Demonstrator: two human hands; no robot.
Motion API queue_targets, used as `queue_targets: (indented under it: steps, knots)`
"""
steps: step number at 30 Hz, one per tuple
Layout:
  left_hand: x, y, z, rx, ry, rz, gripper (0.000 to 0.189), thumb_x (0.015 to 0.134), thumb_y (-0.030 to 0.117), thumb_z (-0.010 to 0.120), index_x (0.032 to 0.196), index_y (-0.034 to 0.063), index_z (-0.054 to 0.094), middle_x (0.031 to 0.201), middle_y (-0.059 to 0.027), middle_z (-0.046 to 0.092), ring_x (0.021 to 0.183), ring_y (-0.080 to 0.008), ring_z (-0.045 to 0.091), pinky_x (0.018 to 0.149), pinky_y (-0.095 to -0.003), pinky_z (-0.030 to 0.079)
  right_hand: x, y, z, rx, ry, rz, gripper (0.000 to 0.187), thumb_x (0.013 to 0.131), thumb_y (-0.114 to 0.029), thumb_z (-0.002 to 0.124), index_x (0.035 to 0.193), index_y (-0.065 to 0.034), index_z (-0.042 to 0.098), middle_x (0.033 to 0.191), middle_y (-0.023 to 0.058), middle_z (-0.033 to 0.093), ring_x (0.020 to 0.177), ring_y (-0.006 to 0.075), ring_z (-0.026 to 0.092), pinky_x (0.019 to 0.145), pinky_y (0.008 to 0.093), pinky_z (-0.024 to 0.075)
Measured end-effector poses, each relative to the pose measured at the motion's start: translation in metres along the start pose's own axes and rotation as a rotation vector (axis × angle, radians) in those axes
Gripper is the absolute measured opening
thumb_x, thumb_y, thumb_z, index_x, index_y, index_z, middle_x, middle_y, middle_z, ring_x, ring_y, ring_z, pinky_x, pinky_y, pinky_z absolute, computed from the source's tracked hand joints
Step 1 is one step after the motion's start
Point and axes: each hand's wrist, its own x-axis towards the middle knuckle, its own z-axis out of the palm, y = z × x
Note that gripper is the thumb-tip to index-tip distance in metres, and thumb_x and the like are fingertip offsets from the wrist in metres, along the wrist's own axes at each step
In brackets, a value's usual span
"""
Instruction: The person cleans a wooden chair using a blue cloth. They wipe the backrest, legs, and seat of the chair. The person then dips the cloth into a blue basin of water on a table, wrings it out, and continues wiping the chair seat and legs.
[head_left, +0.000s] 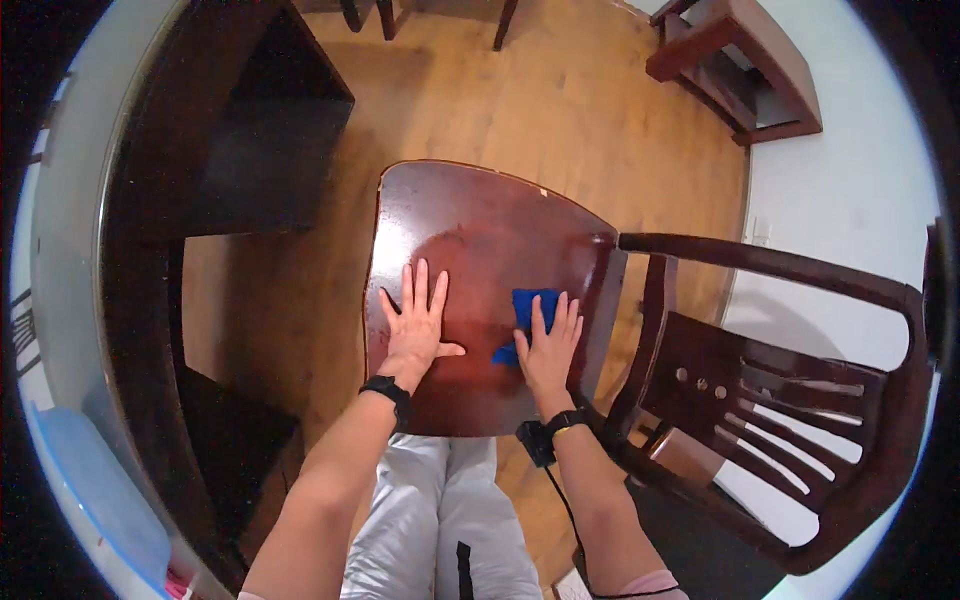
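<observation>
A dark red-brown wooden chair seat (480, 262) lies before me, glossy, with a chipped spot along its far edge. My left hand (416, 326) rests palm down on the seat's left part with the fingers spread, holding nothing. Under my right hand (551, 345), a blue cloth (534, 304) is pressed against the seat near the backrest side. Part of the cloth shows beyond the fingers and beside the thumb; the palm hides the remainder. Both wrists wear black bands. To the right rises the slatted chair back (750, 382).
A dark wooden desk (262, 150) with a pale top (71, 225) stands at the left, a light-blue plastic container (105, 487) on it. A reddish-brown wooden piece of furniture (772, 67) stands by the white wall (840, 195). A black cable (562, 495) hangs by my right forearm.
</observation>
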Motion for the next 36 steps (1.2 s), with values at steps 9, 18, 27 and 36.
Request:
queue_targets:
  steps: [9, 18, 27, 36]
  knots:
    - [0.009, 0.012, 0.003, 0.043, -0.174, -0.080, 0.127, 0.045, 0.063, 0.072, 0.141, 0.0140, 0.003, 0.144, -0.0203, -0.009, 0.132, -0.0403, -0.010, 0.095, -0.0689, 0.008, 0.128, 0.012, 0.009, -0.140, 0.320, 0.149, 0.053, 0.081, -0.030, 0.057, 0.127, -0.0098, 0.042, 0.134, 0.0211, 0.029, 0.126, 0.0382, 0.024, 0.101, 0.0516, 0.0234]
    - [0.016, 0.015, 0.010, 0.039, -0.267, -0.102, 0.125, 0.048, 0.064, 0.070, 0.141, 0.0161, 0.002, 0.144, -0.0197, -0.011, 0.131, -0.0404, -0.012, 0.095, -0.0685, 0.006, 0.165, -0.027, 0.030, -0.130, 0.298, 0.038, 0.052, 0.079, -0.031, 0.057, 0.125, -0.0099, 0.045, 0.134, 0.0180, 0.032, 0.125, 0.0365, 0.026, 0.102, 0.0512, 0.0224]
    - [0.020, 0.002, 0.017, -0.023, -0.118, -0.023, 0.123, 0.045, 0.061, 0.072, 0.140, 0.0135, 0.011, 0.145, -0.0197, -0.006, 0.132, -0.0399, -0.008, 0.095, -0.0693, 0.008, 0.132, -0.074, 0.042, 0.023, 0.190, -0.222, 0.052, 0.077, -0.029, 0.059, 0.123, -0.0107, 0.046, 0.133, 0.0171, 0.034, 0.125, 0.0364, 0.027, 0.102, 0.0514, 0.0217]
    - [-0.011, -0.040, 0.033, -0.189, 0.190, -0.064, 0.119, 0.048, 0.049, 0.077, 0.137, 0.0026, 0.014, 0.144, -0.0207, 0.001, 0.133, -0.0372, 0.000, 0.098, -0.0648, 0.011, 0.019, -0.079, 0.044, 0.038, 0.017, -0.287, 0.053, 0.078, -0.029, 0.058, 0.126, -0.0119, 0.044, 0.134, 0.0168, 0.032, 0.125, 0.0371, 0.026, 0.102, 0.0524, 0.0205]
